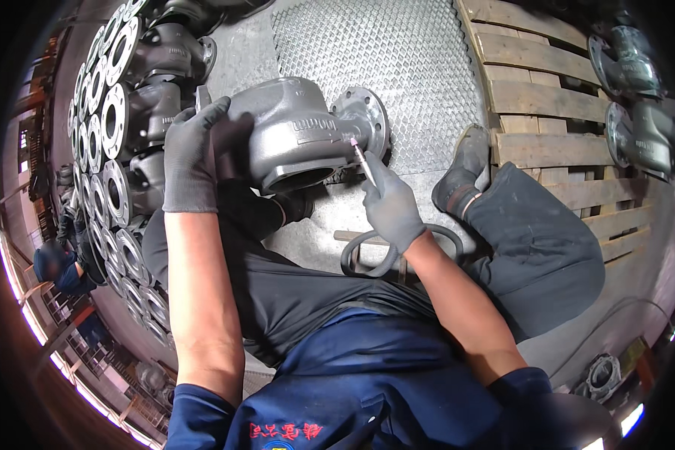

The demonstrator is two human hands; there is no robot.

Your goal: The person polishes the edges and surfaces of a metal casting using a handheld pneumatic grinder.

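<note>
A grey cast metal valve body point(289, 135) lies in front of me, with raised lettering on its side and an open square-cornered mouth toward me. My left hand point(193, 146), in a grey glove, is closed around the edge of its left flange. In my gloved right hand point(392, 202) is a slim die grinder point(366, 166), with its pink tip at the neck beside the round right flange point(367, 116). Most of the grinder is hidden in the glove. Below this hand curls a dark hose point(350, 259); its link to the tool is hidden.
Flanged castings point(112, 120) stand stacked along the left. A textured metal floor plate point(397, 52) lies beyond, a wooden pallet point(544, 97) to the right with more valve bodies point(649, 135) past it. My boot point(461, 165) is beside the pallet. Another person point(60, 266) is far left.
</note>
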